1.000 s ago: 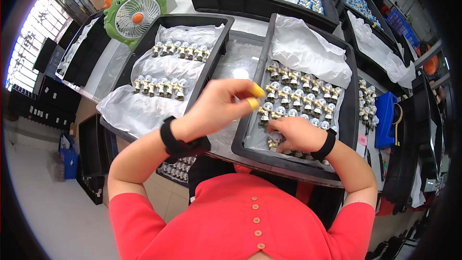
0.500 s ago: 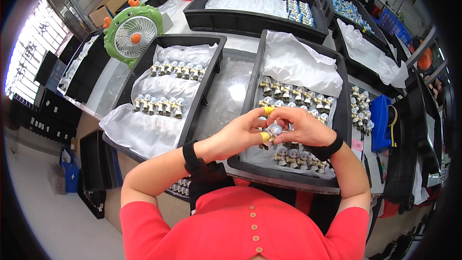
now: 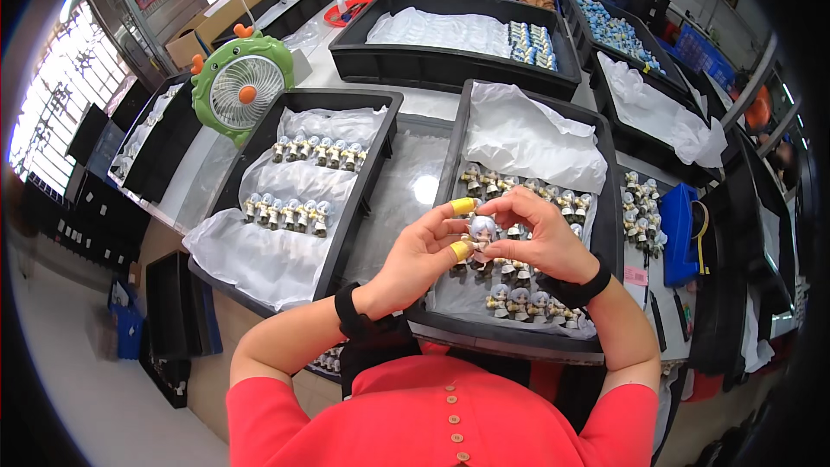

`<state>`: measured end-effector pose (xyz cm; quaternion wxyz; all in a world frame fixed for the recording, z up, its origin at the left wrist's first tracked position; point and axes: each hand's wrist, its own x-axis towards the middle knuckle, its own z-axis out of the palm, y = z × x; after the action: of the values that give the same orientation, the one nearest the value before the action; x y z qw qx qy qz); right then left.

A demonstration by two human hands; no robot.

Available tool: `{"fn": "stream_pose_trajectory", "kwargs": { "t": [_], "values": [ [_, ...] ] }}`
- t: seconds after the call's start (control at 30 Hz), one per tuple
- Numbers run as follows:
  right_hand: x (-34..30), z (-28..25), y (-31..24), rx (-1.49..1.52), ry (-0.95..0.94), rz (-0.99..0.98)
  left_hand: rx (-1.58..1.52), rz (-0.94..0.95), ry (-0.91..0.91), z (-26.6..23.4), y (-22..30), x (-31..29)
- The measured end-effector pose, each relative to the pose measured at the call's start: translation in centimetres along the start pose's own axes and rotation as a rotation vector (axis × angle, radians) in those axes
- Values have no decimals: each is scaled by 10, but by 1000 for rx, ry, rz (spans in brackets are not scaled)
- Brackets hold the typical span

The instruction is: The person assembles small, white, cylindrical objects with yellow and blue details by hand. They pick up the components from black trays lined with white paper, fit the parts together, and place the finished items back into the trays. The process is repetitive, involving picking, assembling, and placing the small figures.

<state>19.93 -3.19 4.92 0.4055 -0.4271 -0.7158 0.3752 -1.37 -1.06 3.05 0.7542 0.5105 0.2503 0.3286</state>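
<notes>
Left hand [image 3: 424,246] and right hand [image 3: 540,238], fingers curled nearly closed, both pinch one pale-haired figurine [image 3: 482,232] squarely between them, long axis head-up, over the right-hand black tray [image 3: 612,225].

the left hand [image 3: 424,248] and the right hand [image 3: 552,240] face each other, fingers [image 3: 510,205] bent, nearly touching, both forearms [image 3: 298,335] slanting inward

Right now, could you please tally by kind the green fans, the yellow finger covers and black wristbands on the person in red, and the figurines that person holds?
Green fan: 1
Yellow finger covers, both on the left hand: 2
Black wristbands, one per arm: 2
Held figurine: 1
Total: 6
</notes>
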Motion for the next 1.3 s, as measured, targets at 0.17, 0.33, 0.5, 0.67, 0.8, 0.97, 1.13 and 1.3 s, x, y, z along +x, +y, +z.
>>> {"fn": "stream_pose_trajectory", "kwargs": {
  "t": [0.17, 0.33, 0.5, 0.67, 0.8, 0.97, 1.13, 1.3],
  "values": [
    [2, -1, -7, -82, -67, -1, -168, -48, 10, -10, -1, 3],
    [2, 7, -3, -112, -74, -25, -298, -65, 7, -14, 0, 3],
    [3, 16, -6, -200, -36, -42, -364, -54, -16, -18, -5, 4],
    [4, 23, -2, -329, 24, -179, -329, -78, 76, -16, -4, 3],
    [3, 27, -2, -367, 42, -224, -236, -11, 52, -14, -8, 3],
    [2, 32, 0, -415, 29, -262, -263, -19, 61, -15, -12, 3],
    [0, 31, -2, -378, 45, -262, -327, -78, 47, -16, -13, 4],
    [1, 30, -2, -345, 56, -294, -439, -125, -59, -14, -10, 6]
  ]
}}
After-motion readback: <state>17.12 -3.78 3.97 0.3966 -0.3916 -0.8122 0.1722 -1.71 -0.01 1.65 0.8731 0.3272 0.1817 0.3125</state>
